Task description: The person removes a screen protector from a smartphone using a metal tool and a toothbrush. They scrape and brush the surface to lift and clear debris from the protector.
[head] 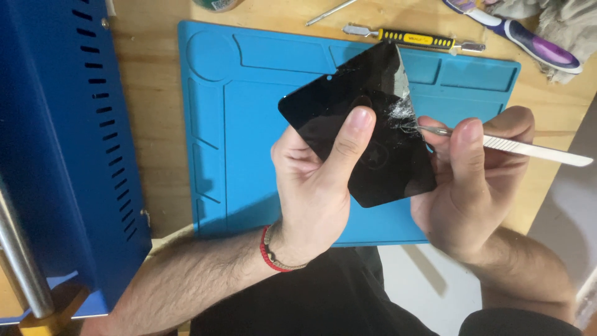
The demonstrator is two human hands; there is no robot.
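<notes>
Glass panel [367,134], black and glossy, held tilted above the middle of the blue work mat [249,155]; its right edge carries a patch of white, crazed cracks, and a thin layer appears to lift away along the far corner. Left hand [317,180] grips the panel from below and from the near-left side, with the thumb pressed flat on the dark face and the other fingers curled out of sight behind it. A red cord bracelet [268,252] circles this wrist. Right hand [472,180] pinches a slim metal blade tool [522,148] between thumb and forefinger; the tool's tip touches the cracked patch at the panel's right edge, and its pale handle runs off to the right. On the mat's far edge lies a yellow-and-black pry tool [413,40] with metal ends. Just beyond, on the wooden bench [152,106], lie a thin metal rod [331,12], a purple-and-white toothbrush [528,37] and, at far right, a grey cloth [559,25]. Left of the mat stands a blue metal housing [56,155] with rows of vent slots.
</notes>
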